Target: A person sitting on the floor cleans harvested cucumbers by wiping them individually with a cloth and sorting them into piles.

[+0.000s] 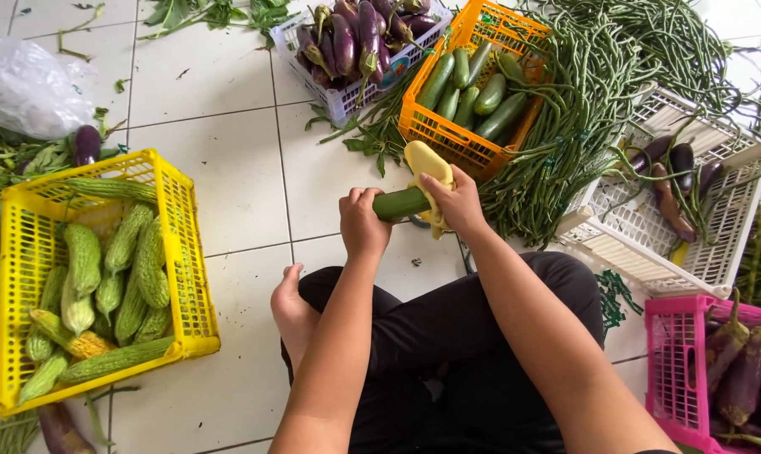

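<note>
Crossed legs in dark trousers (448, 353) are filling the near edge of the tiled floor (229, 176), with a bare foot (292, 307) tucked in at the left. Just beyond the knees, the left hand (362, 223) is closing in a full fist around one end of a dark green cucumber (400, 203), holding it level above the floor. The right hand (458, 202) is pressing a yellow cloth (427, 168) against the cucumber's other end, fingers curled over cloth and vegetable together, so that end is hidden.

Crates are ringing the person: a yellow crate (183, 244) of bitter gourds (116, 269) toward the floor's left edge, an orange crate (448, 134) of cucumbers just beyond the hands, a white crate (347, 97) of purple eggplants (359, 38) toward the far edge, long beans (582, 109) spilling between the orange crate and a white basket (650, 235) on the right, and a pink crate (675, 361) at the near right corner.

As a judgement, the main risk is the cucumber slipping: its skin looks smooth, and the cloth is loosely bunched, so a hard rub could twist it out of the left fist onto the tiles. Pressing too firmly could also bruise or snap it, and the trailing cloth could snag on the crate behind.
</note>
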